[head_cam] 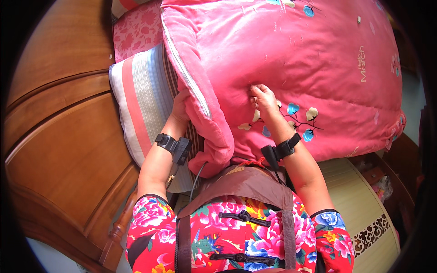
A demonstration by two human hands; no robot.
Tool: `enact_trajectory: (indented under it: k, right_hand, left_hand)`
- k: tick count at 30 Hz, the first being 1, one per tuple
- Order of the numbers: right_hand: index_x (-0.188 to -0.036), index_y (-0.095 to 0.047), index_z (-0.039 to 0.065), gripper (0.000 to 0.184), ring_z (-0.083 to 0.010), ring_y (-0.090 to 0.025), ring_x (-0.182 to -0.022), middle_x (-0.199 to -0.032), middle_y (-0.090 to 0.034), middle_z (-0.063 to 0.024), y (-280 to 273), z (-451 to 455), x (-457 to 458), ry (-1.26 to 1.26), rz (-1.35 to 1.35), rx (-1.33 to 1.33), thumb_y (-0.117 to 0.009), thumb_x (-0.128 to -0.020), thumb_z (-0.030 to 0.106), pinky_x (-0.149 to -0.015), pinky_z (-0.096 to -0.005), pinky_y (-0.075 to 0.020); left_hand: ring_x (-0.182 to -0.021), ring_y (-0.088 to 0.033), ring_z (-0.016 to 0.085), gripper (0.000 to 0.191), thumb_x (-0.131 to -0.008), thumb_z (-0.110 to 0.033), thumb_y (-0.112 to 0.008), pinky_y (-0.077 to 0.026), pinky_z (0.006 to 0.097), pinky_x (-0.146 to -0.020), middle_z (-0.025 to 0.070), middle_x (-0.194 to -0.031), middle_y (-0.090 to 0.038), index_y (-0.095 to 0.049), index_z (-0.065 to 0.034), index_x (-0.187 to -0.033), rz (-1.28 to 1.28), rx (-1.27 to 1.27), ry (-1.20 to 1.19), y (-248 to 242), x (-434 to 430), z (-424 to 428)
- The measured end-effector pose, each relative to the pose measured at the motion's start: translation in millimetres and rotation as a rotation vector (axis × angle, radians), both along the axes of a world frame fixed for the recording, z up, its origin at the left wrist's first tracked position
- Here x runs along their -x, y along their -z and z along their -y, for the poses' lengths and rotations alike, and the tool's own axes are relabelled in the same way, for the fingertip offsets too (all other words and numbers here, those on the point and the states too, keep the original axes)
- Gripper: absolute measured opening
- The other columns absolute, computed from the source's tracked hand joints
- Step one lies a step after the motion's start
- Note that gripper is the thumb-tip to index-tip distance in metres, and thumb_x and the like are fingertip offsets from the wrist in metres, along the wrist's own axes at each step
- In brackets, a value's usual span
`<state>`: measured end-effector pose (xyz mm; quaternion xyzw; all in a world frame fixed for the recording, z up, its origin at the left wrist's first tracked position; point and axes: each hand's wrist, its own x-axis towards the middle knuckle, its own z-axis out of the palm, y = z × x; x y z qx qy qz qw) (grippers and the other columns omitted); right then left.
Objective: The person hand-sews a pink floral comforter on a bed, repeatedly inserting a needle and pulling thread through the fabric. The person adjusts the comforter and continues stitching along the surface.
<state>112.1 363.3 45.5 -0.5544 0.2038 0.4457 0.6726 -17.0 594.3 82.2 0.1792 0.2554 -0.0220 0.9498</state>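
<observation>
A thick pink quilt (232, 65) with embroidered blue and cream flowers lies before me, its white zipper (186, 73) running along the folded left edge. My left hand (181, 105) grips that edge beside the zipper, its fingertips hidden by the fabric. Over the quilt's middle, my right hand (263, 97) has thumb and forefinger drawn together at the surface. Anything between those fingertips is too small to make out. Short loose thread ends (292, 39) stick up from the quilt further off. Beneath its left edge lies a striped cloth (145, 99).
The wooden headboard (65, 143) borders the bed on the left, with a turned post (119, 228) near me. A small white object (358, 19), perhaps a spool, rests on the quilt at far right. A pale cabinet (351, 201) with dark scrollwork stands at lower right.
</observation>
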Motion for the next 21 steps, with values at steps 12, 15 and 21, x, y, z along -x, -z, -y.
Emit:
enact_trajectory:
  k: [12,15,21]
  right_hand:
    - [-0.09,-0.06,0.011,0.006,-0.0067,-0.052,-0.058,-0.074,-0.057,0.0037,-3,4,-24,-0.11,-0.106,-0.047,-0.057,-0.085,0.012,-0.049,-0.0199,-0.042]
    - [-0.091,-0.059,0.01,0.006,-0.0061,-0.051,-0.058,-0.072,-0.056,0.0035,-3,1,-24,-0.15,-0.076,-0.004,-0.056,-0.086,0.011,-0.05,-0.0204,-0.0427]
    - [-0.082,-0.056,0.001,0.007,-0.0103,-0.05,-0.053,-0.067,-0.054,-0.0032,9,-32,-21,0.033,0.009,-0.007,-0.056,-0.083,0.007,-0.046,-0.0231,-0.042]
  left_hand:
    - [-0.097,-0.058,0.03,0.045,-0.077,-0.015,-0.055,-0.047,0.042,-0.088,0.0163,-0.107,-0.059,-0.048,0.0011,-0.117,-0.001,0.002,-0.009,-8,-3,1]
    - [-0.098,-0.058,0.03,0.045,-0.076,-0.016,-0.055,-0.047,0.0418,-0.088,0.0161,-0.107,-0.059,-0.048,0.0012,-0.117,-0.005,0.01,-0.012,-5,-1,0]
    - [-0.098,-0.058,0.029,0.043,-0.077,-0.016,-0.055,-0.047,0.0411,-0.088,0.0155,-0.107,-0.06,-0.049,0.0017,-0.116,-0.048,-0.034,0.022,0,5,1]
